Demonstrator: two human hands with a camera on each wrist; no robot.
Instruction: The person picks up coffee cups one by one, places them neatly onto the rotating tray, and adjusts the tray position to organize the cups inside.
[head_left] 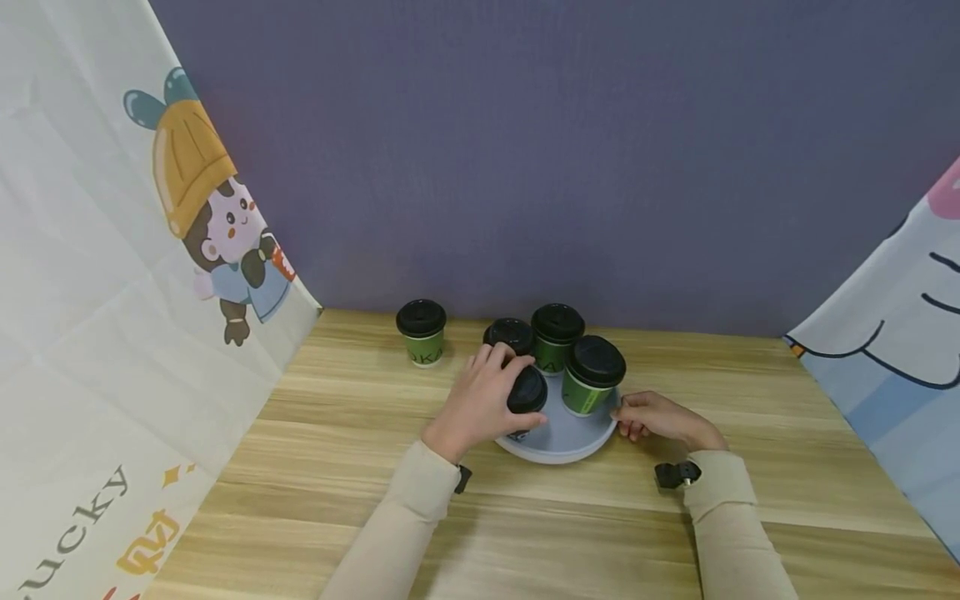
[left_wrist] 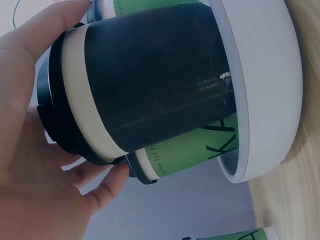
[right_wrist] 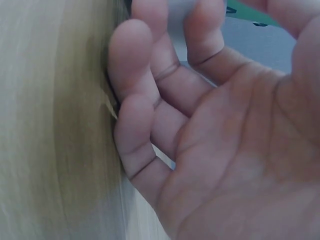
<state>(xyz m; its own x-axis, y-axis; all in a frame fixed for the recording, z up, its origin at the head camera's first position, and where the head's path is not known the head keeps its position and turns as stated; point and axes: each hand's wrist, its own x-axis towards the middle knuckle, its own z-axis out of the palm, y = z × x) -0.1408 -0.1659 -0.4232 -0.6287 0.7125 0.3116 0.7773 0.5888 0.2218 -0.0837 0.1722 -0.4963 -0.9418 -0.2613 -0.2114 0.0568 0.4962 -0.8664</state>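
Note:
My left hand (head_left: 483, 406) is round the black lid of a lidded paper coffee cup (left_wrist: 155, 75) with a dark sleeve, thumb on one side and fingers on the other. This cup stands at the front left of a round, pale grey tray (head_left: 558, 454). At the tray's right edge, my right hand (head_left: 660, 417) pinches the rim, its other fingers curled by the tabletop. Also on the tray are a green cup (head_left: 585, 393) at the right, another green cup (head_left: 552, 354) at the back, and a black-lidded cup (head_left: 510, 333) partly hidden behind my left hand.
A green cup (head_left: 423, 343) with a black lid stands on the wooden table (head_left: 337, 483), left of the tray. Behind the table rises a dark purple-grey panel (head_left: 525, 150). Printed cloths hang at the left and right sides.

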